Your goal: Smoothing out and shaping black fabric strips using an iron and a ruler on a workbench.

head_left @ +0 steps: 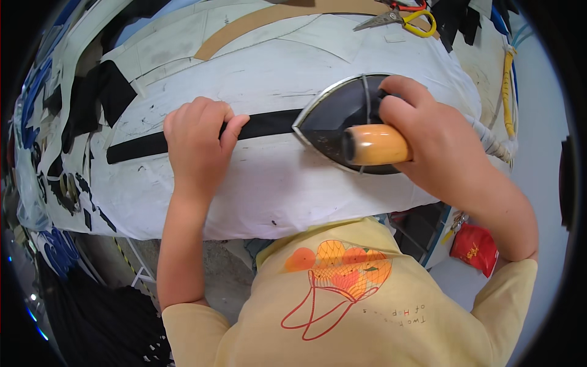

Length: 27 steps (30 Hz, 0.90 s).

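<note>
A long black fabric strip (pixel 267 124) lies across the white-covered ironing surface (pixel 263 202), slanting slightly up to the right. My left hand (pixel 199 134) is closed over the strip's middle, thumb and curled fingers pressing on it. The strip's left end sticks out past that hand. On the right, my right hand (pixel 422 119) grips a clothes iron (pixel 330 113) with a dark body and a rounded wooden handle (pixel 378 145). The iron's pointed tip faces left and sits over the strip, hiding its right part. A gap of bare strip shows between my left thumb and the tip.
Scissors with yellow handles (pixel 419 23) lie at the far right edge, near a brown curved paper pattern (pixel 244 29). Black fabric scraps (pixel 92 101) are heaped at the left. A yellow-wrapped cord (pixel 508 92) hangs at the right, and a red packet (pixel 474 249) sits below.
</note>
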Available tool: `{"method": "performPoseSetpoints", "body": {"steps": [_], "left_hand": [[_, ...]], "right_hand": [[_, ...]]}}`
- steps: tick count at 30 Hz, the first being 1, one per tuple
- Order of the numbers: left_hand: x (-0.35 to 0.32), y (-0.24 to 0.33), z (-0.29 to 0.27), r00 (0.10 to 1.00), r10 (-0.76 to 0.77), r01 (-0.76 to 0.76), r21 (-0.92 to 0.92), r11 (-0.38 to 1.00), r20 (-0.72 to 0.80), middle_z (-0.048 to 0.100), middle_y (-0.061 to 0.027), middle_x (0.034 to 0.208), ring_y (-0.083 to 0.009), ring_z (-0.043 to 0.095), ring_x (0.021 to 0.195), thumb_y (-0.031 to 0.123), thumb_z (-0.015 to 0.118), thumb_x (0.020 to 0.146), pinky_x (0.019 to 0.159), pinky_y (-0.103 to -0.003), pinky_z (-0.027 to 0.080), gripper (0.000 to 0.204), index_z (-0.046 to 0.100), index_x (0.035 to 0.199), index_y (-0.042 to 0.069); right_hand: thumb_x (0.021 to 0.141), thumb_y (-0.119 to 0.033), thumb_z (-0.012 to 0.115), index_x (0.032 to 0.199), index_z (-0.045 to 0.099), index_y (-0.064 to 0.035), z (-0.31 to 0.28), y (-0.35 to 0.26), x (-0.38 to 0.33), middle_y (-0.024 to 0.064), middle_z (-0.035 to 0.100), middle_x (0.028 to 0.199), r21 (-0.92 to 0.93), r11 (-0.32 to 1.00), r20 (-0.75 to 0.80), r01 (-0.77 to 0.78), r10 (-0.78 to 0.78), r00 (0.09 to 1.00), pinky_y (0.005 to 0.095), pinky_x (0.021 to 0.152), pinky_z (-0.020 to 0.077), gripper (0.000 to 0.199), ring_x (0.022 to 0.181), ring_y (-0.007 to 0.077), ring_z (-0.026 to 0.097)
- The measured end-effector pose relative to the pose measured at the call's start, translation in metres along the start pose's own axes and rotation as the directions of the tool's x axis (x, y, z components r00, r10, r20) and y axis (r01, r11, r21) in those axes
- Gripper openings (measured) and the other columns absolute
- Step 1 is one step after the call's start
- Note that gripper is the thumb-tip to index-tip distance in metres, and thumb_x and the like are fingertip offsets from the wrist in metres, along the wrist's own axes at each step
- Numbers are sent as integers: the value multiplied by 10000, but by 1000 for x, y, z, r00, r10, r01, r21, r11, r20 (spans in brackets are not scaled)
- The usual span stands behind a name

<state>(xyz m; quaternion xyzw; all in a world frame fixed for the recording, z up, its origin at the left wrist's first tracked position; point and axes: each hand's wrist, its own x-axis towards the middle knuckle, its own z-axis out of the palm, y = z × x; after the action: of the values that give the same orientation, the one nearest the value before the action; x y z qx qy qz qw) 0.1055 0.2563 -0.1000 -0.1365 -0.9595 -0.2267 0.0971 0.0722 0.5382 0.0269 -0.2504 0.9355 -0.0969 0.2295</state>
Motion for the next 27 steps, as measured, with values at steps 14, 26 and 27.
{"method": "performPoseSetpoints", "body": {"steps": [14,26,27], "left_hand": [[-12,-28,-25,1000,5,-6,26,1000,24,561,-53,775,-288,530,754,152,657,868,766,-386,371,133,555,809,90],[-22,-62,-42,999,35,-35,11,999,-1,528,-65,753,-287,509,737,143,650,859,761,-380,361,148,539,787,77],[-22,-62,-41,1000,31,-31,7,1000,-3,528,-65,753,-287,509,737,143,650,859,761,-380,361,148,539,787,77]], "right_hand": [[730,-65,743,996,506,-65,15,-36,27,108,555,1218,-75,997,-19,3,-4,1000,423,679,521,356,817,374,624],[669,14,746,852,527,-60,11,-43,28,106,563,1228,-12,1000,-58,2,-2,998,415,695,505,296,819,383,623],[675,2,740,901,543,-55,12,-42,27,112,568,1207,-23,1000,-66,16,-18,998,424,694,508,305,816,378,624]]}}
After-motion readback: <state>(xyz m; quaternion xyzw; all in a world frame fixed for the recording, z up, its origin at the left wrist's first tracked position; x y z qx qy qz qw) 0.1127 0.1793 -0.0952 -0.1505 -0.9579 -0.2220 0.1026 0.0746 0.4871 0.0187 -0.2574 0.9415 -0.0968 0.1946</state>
